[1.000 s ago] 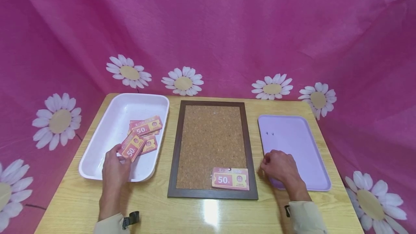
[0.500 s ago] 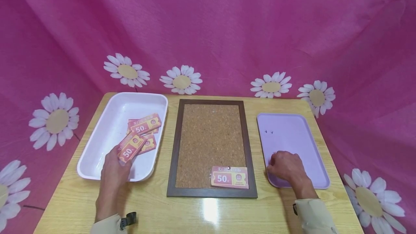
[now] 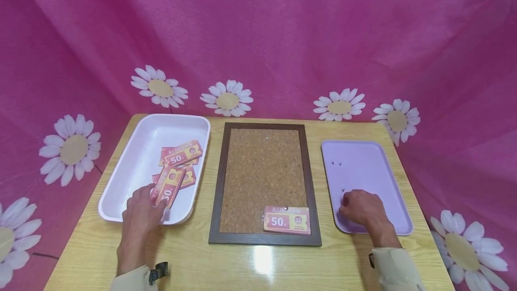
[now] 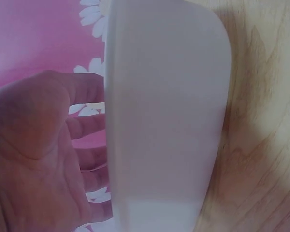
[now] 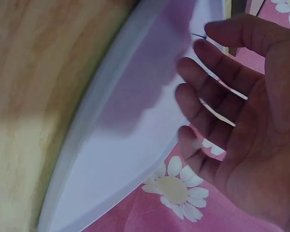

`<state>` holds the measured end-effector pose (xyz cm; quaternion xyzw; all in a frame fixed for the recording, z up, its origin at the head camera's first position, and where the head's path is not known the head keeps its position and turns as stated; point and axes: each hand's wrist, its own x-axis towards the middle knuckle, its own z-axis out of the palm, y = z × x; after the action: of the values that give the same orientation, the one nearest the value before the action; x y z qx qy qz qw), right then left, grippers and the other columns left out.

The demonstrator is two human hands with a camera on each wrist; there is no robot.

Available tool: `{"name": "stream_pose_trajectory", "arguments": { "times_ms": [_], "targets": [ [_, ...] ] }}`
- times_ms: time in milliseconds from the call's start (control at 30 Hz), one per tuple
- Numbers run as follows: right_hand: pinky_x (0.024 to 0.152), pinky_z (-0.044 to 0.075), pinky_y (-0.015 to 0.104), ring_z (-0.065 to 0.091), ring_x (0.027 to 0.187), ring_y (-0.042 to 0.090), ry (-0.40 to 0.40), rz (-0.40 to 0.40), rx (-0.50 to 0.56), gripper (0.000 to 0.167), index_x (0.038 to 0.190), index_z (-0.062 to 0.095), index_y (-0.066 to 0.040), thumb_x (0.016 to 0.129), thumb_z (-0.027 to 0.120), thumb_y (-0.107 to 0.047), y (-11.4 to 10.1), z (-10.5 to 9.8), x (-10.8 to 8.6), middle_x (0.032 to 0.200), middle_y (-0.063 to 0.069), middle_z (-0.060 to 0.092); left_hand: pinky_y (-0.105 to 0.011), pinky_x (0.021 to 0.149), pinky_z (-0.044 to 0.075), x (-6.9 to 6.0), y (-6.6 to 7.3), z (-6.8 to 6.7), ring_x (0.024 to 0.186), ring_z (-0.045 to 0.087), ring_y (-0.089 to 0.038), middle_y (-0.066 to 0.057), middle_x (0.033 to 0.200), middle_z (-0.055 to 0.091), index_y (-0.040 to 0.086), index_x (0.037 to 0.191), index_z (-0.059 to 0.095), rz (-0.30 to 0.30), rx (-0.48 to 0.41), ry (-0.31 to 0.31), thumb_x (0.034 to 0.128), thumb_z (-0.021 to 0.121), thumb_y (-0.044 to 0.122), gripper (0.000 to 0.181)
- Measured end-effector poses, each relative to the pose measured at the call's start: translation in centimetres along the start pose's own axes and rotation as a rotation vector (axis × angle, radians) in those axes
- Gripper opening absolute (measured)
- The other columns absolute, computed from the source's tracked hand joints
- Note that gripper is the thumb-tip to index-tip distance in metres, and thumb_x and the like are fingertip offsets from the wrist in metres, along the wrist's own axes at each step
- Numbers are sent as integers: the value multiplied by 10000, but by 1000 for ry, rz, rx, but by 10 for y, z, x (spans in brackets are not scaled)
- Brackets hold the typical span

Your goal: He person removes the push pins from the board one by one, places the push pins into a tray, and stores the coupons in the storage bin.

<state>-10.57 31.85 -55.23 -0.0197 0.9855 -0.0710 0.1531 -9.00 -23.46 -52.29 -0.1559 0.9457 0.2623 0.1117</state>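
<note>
In the head view my left hand [image 3: 140, 208] reaches over the near rim of the white basin [image 3: 117, 183]. Its thumb and fingers hold the lower end of a pink-and-yellow coupon [image 3: 171, 182] printed with 50. More coupons [image 3: 181, 152] lie partly overlapped beyond it. In the left wrist view the basin wall hides my fingertips. Over the purple tray [image 3: 383, 205], my right hand [image 3: 365, 210] pinches a small pin [image 5: 199, 36] between thumb and index finger, seen in the right wrist view. Another pin [image 3: 343, 190] lies just beyond the fingertips.
Between basin and tray lies a cork board [image 3: 262, 169] in a dark brown frame. A pinned coupon [image 3: 284, 222] sits at its lower right corner. Two more pins [image 3: 336, 163] are farther back in the tray. Pink flowered cloth [image 3: 258, 44] surrounds the wooden table [image 3: 226, 268].
The coupon in my left hand has turned to point more directly away from me. My right hand has moved rightward from the tray's left edge to over the tray, uncovering a third pin.
</note>
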Motion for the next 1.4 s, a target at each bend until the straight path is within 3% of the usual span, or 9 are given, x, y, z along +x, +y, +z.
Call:
{"name": "stream_pose_trajectory", "arguments": {
  "times_ms": [367, 667, 900, 1133, 1400],
  "targets": [
    [608, 415, 394, 502, 656, 191, 11, 16, 35, 102, 768, 648, -178, 786, 633, -277, 9, 1, -6, 714, -9, 595, -671, 1008, 250, -6, 4, -3, 1315, 289, -504, -299, 1482, 300, 41, 1460, 359, 33, 53, -25, 954, 509, 344, 609],
    [669, 484, 445, 574, 726, 200, -2, 12, 62, 192, 891, 686, -155, 781, 657, -310, 4, -1, -12, 835, 24, 684, -655, 965, 321, -12, 12, -4, 1274, 377, -486, -279, 1429, 387, 51, 1424, 408, 144, 61, 25, 940, 541, 312, 566],
    [659, 488, 442, 577, 729, 201, -4, 14, 71, 183, 897, 685, -164, 778, 635, -294, -4, 1, -18, 845, 23, 677, -653, 982, 322, -17, 21, -3, 1257, 409, -459, -262, 1414, 436, 60, 1412, 432, 172, 64, 18, 930, 571, 315, 563],
    [774, 509, 503, 649, 898, 283, 11, -9, 75, 278, 1041, 705, -138, 845, 604, -308, -16, -2, -27, 1020, 83, 708, -640, 951, 356, -22, 28, -4, 1215, 466, -451, -255, 1372, 508, 62, 1396, 460, 213, 111, 11, 922, 580, 302, 545],
    [690, 499, 455, 616, 778, 213, 67, -69, 38, 228, 985, 705, -147, 817, 626, -278, -38, -4, -35, 895, 17, 677, -656, 946, 352, -33, 45, 0, 1246, 485, -425, -204, 1323, 573, 54, 1328, 543, 319, 133, 47, 913, 614, 283, 479]
  ]
}}
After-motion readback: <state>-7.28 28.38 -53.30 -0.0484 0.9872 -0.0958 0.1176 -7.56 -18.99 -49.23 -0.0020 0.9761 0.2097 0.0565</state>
